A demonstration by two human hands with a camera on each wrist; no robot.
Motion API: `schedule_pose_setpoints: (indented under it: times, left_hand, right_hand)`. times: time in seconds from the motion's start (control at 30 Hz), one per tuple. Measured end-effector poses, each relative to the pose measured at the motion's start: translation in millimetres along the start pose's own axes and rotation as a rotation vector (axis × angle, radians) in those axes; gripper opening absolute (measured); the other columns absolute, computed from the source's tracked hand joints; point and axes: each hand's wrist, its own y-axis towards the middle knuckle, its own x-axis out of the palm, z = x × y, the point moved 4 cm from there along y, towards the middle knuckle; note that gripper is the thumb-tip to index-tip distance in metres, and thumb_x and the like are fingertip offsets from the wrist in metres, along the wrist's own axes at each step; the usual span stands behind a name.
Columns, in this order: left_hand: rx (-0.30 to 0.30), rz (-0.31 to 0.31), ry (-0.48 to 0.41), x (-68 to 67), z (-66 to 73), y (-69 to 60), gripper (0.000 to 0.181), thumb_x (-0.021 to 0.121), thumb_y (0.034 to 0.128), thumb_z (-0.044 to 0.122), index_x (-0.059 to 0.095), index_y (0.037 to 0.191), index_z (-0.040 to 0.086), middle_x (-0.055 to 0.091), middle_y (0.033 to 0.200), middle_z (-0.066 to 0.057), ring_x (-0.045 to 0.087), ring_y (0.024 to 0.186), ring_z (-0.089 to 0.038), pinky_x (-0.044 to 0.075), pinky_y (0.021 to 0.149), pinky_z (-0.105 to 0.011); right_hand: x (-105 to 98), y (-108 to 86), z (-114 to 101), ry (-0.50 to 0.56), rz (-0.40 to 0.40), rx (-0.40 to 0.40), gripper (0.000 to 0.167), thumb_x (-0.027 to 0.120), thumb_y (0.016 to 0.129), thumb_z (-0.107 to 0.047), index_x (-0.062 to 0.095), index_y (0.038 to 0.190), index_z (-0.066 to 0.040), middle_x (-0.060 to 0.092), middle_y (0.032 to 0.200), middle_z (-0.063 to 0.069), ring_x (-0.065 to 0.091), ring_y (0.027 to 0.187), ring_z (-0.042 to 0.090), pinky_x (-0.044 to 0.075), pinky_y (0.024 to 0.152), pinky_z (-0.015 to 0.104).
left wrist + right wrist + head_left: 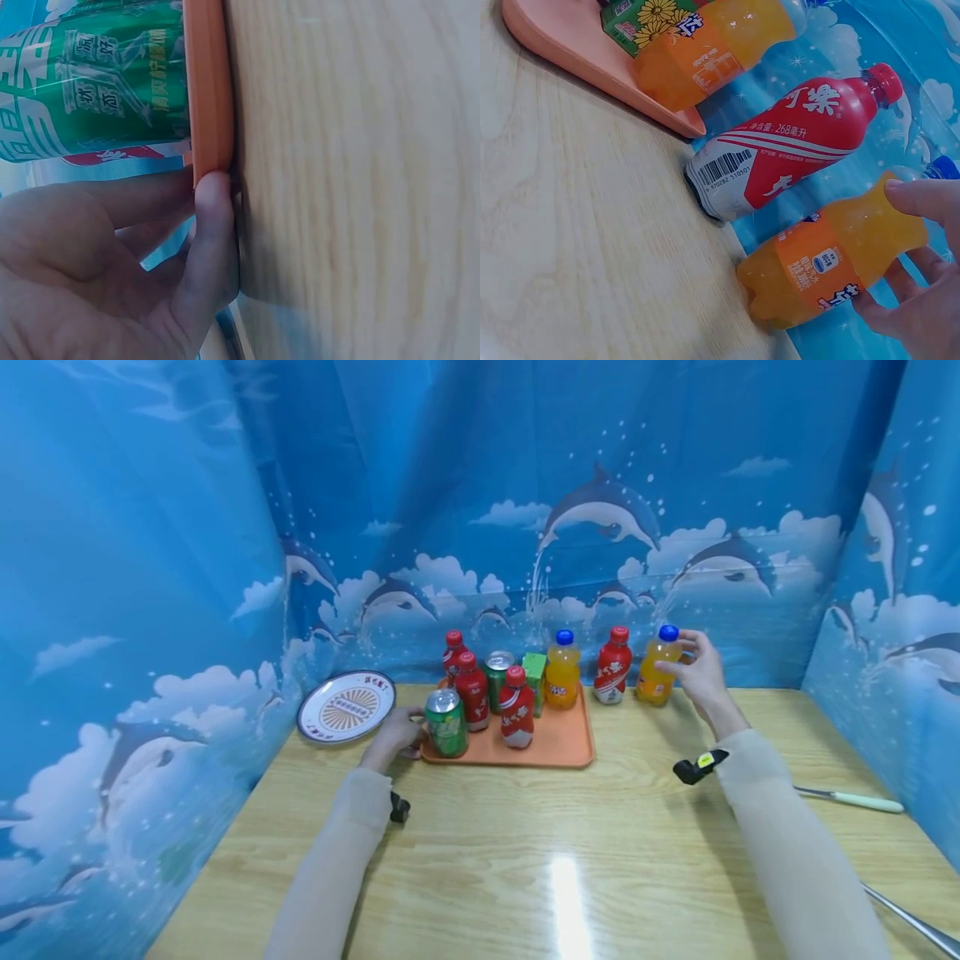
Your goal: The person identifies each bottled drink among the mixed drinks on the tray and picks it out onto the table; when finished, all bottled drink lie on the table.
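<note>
An orange tray (555, 752) holds green cans, red bottles, a green carton (534, 681) and an orange soda bottle (562, 672). My left hand (396, 737) pinches the tray's left front corner between thumb and fingers, beside a green can (112, 82). Right of the tray, a red bottle (795, 142) stands on the table. Beside it a second orange soda bottle (655, 670) stands upright, its blue cap up. My right hand (703, 681) is around that bottle's upper part, thumb on the near side and fingers at the far side.
A white plate with a dark rim (347, 706) leans at the back left against the blue curtain (420, 485). On the right lie a tool with a pale green handle (868, 801) and a metal utensil (911, 922). Wooden table (480, 860) extends in front of the tray.
</note>
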Motion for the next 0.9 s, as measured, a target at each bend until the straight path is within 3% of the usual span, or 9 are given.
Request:
schedule_pose_setpoints:
  times: [0.33,0.47,0.57,0.73,0.9]
  left_hand:
    - [0.029,0.016,0.018,1.2,3.2,-2.3,0.065,0.058,0.0952,-0.004,0.047,0.157,0.011,0.064,0.106,-0.015,0.062,0.076,-0.016,0.06,0.056,-0.021]
    - [0.04,0.028,0.029,1.5,2.7,-3.8,0.064,0.058,0.0949,-0.004,0.047,0.157,0.01,0.063,0.103,-0.014,0.061,0.076,-0.016,0.06,0.056,-0.021]
    - [0.044,0.029,0.034,1.8,2.6,-4.0,0.064,0.058,0.0952,-0.003,0.047,0.157,0.01,0.063,0.107,-0.015,0.06,0.078,-0.016,0.06,0.056,-0.021]
    - [0.034,0.02,0.028,2.0,0.4,-0.6,0.066,0.06,0.0945,-0.004,0.046,0.157,0.011,0.063,0.115,-0.019,0.061,0.08,-0.018,0.062,0.058,-0.022]
    - [0.023,0.012,0.034,1.5,-1.7,2.8,0.065,0.061,0.0955,-0.002,0.046,0.158,0.013,0.062,0.123,-0.021,0.062,0.085,-0.019,0.063,0.06,-0.023]
  right_hand:
    - [-1,0.9,0,-0.027,-0.015,-0.037,0.07,0.065,0.104,-0.013,0.027,0.163,-0.008,0.032,0.168,0.025,0.037,0.153,0.047,0.036,0.129,0.059]
    - [0,-5.3,1,-0.165,-0.031,-0.106,0.072,0.06,0.107,-0.021,0.022,0.167,-0.009,0.032,0.168,0.027,0.039,0.15,0.052,0.038,0.125,0.064]
    - [-1,-9.5,3,-0.333,-0.012,-0.165,0.072,0.056,0.109,-0.03,0.02,0.169,-0.012,0.034,0.168,0.026,0.042,0.147,0.053,0.04,0.122,0.068]
    - [-2,-14.3,5,-0.577,-0.006,-0.195,0.075,0.048,0.111,-0.045,0.011,0.17,-0.017,0.031,0.168,0.028,0.037,0.148,0.055,0.035,0.12,0.075]
    - [0,-18.0,3,-0.62,-0.002,-0.163,0.079,0.042,0.11,-0.052,0.004,0.171,-0.017,0.023,0.171,0.03,0.031,0.151,0.056,0.03,0.12,0.078]
